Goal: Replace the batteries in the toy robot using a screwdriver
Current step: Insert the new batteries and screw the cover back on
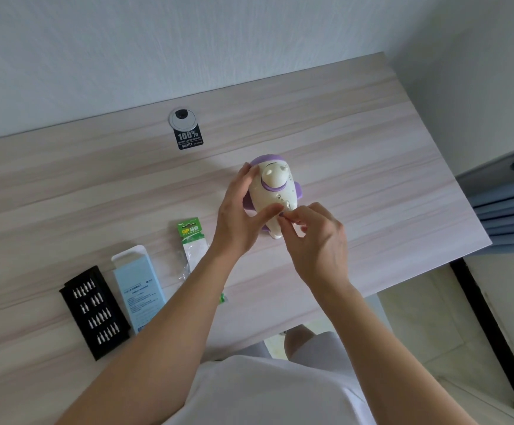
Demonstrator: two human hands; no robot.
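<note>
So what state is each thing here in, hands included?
toy robot: held between both hands
left hand: grips the toy robot's side
right hand: pinches at the toy robot's near end
bit tray: uncovered, bits in slots
blue box: lying flat
battery pack: lying flat, partly hidden

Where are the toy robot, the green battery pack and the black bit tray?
toy robot [269,198]: head view, cream body below the purple collar.
green battery pack [190,232]: head view, green printed card top.
black bit tray [94,314]: head view, middle of the tray, among the bits.
</note>
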